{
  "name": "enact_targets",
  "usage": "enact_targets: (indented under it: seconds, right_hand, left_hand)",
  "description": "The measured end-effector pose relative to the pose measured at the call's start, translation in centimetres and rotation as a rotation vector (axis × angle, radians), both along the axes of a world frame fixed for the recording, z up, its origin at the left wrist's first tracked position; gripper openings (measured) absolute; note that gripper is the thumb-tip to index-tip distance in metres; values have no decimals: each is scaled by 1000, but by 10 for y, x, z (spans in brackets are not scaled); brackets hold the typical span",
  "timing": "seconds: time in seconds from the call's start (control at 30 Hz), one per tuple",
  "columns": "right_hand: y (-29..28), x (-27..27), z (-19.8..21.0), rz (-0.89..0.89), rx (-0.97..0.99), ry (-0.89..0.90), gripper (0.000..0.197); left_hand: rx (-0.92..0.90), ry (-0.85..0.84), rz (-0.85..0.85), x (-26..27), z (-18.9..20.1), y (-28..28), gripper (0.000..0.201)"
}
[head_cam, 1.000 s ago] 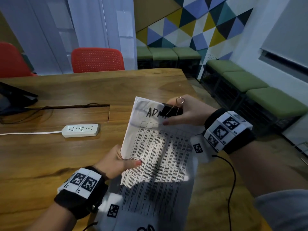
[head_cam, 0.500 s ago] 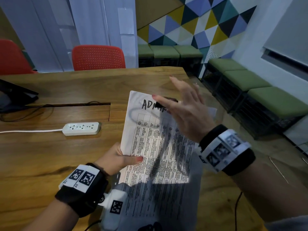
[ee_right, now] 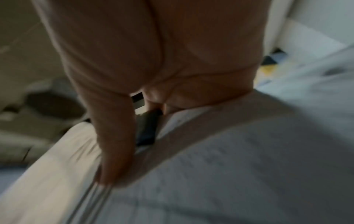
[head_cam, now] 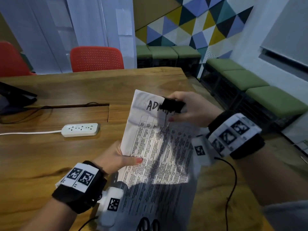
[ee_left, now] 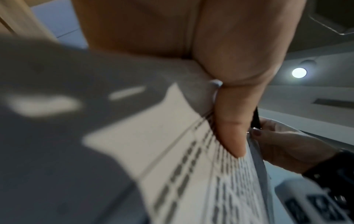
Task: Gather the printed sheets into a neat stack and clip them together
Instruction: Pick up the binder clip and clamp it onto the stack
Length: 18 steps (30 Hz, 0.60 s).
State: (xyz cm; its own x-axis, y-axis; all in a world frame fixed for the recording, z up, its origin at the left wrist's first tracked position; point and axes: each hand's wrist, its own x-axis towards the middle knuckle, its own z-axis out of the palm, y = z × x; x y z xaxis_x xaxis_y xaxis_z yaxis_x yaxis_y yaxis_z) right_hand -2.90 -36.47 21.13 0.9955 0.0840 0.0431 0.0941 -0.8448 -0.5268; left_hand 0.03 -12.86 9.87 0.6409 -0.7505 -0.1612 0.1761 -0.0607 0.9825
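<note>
In the head view, the printed sheets [head_cam: 155,157] are held up above the near right part of the wooden table [head_cam: 50,155], tilted away from the camera, with handwritten letters at the top and a printed grid of text below. The left hand [head_cam: 116,158] grasps the stack at its left edge about halfway down, thumb laid flat across the front page and the other fingers hidden behind the paper. The right hand [head_cam: 190,109] is at the top edge, pinching the black binder clip [head_cam: 172,105] that sits on the upper edge of the stack over the handwriting; a wire handle of the clip lies folded down on the front page under the thumb. Both wrists wear black bands with square-coded markers. On the table to the left lie a white power strip [head_cam: 80,130] with its cord and a dark device [head_cam: 15,99] at the far left edge. 2 red chairs [head_cam: 95,59] stand behind the table, and green benches [head_cam: 241,77] line the patterned wall on the right. In the left wrist view, blurred, the left hand's thumb [ee_left: 233,121] presses on the sheets [ee_left: 162,144], and the right hand [ee_left: 283,145] shows beyond at the sheets' far end. In the right wrist view, also blurred, the right hand [ee_right: 138,75] closes its thumb over the front of the stack [ee_right: 229,159] with the black clip [ee_right: 147,128] just beside the thumb, gripped on the paper's edge.
</note>
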Motion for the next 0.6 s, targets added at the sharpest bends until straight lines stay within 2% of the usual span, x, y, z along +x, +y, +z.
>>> enact_targets:
  seconds: [0.03, 0.13, 0.23, 0.27, 0.3, 0.33, 0.4, 0.43, 0.47, 0.5, 0.57, 0.6]
  right_hand:
    - [-3, 4, 4, 5, 59, 59, 30]
    - [-5, 12, -2, -49, 94, 106, 33]
    - [-2, 10, -32, -248, -86, -146, 72]
    - [0, 4, -42, -355, -47, -278, 79]
    - [0, -2, -58, -461, 87, -339, 85]
    - [1, -10, -72, -539, 309, -290, 91]
    - [2, -23, -121, -561, 868, 96, 104]
    - [4, -30, -148, -560, 1054, 310, 104]
    - [7, -36, -173, -569, 1128, 450, 99]
    - [11, -38, -190, -589, 1139, 513, 82]
    - [18, -32, -209, -641, 1052, 467, 43]
    - [19, -28, -213, -655, 1000, 437, 36]
  left_hand:
    - [3, -8, -2, 0, 0, 0, 53]
    - [30, -28, 11, 1, -4, -1, 54]
    - [29, -2, 77, 7, -7, 4, 61]
    - [35, 18, 116, 10, -11, 7, 66]
    - [52, 44, 159, 14, -15, 10, 69]
    - [82, 75, 190, 18, -20, 13, 69]
    - [195, 117, 247, 27, -36, 21, 70]
    - [274, 132, 287, 32, -44, 24, 79]
    - [324, 162, 326, 37, -54, 26, 94]
    - [357, 194, 373, 44, -67, 26, 100]
    - [401, 246, 453, 50, -77, 20, 99]
    - [422, 266, 496, 52, -82, 16, 99]
